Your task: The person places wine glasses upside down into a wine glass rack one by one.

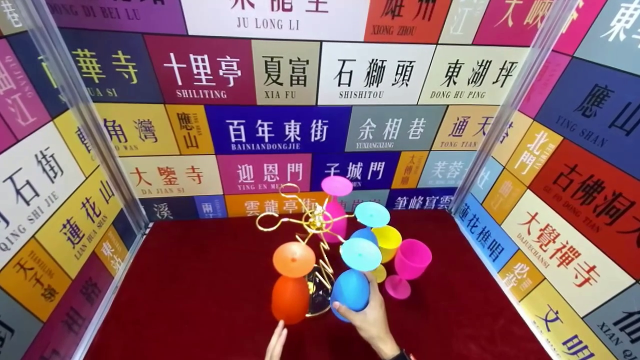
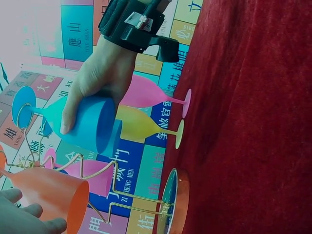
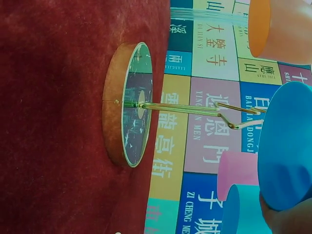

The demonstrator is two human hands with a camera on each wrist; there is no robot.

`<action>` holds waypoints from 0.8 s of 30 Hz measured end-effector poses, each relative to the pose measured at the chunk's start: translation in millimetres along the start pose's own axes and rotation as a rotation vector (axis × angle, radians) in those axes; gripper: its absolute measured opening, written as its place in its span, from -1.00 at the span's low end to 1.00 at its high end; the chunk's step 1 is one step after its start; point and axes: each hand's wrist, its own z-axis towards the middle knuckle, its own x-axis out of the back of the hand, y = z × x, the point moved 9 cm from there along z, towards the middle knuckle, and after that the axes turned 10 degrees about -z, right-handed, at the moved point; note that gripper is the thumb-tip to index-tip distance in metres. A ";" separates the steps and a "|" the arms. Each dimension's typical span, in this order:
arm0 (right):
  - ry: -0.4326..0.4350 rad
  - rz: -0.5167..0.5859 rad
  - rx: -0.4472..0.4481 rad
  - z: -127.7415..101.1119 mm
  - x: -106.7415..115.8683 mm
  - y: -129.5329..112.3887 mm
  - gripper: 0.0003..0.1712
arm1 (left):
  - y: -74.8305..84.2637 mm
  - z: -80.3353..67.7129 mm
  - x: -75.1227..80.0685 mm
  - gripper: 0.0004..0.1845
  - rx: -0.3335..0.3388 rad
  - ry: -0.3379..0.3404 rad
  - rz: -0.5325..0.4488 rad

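Observation:
My right hand (image 1: pixel 372 320) grips the bowl of a blue plastic goblet (image 1: pixel 351 292), which is upside down, its foot at the top. In the left wrist view this goblet's stem is by a wire loop of the gold rack (image 1: pixel 317 222). My left hand (image 1: pixel 276 341) has its fingers extended beside the bowl of an upside-down orange goblet (image 1: pixel 290 300) on the rack's left. Another blue goblet (image 1: pixel 364 235) and a pink goblet (image 1: pixel 335 220) hang inverted farther back. The rack's round mirrored base (image 3: pixel 139 107) stands on the red cloth.
A yellow goblet (image 1: pixel 387 242) and a pink goblet (image 1: pixel 413 259) stand upright to the rack's right. Two wire loops (image 1: pixel 270 221) at the rack's left hold nothing. Printed panels enclose the red cloth table (image 1: pixel 190 285) at the back and sides.

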 end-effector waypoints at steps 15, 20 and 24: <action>-0.052 -0.063 0.004 -9.3 4.5 -1.7 0.10 | -8.4 -8.0 -3.2 -0.42 0.014 -0.014 0.012; 0.043 -0.007 0.128 -15.2 19.8 -16.2 0.15 | -9.0 -10.0 -3.6 -0.45 0.041 -0.021 -0.002; 0.144 -0.003 0.332 -20.3 38.5 -42.5 0.18 | 1.1 -1.2 -3.4 -0.44 0.053 -0.033 -0.008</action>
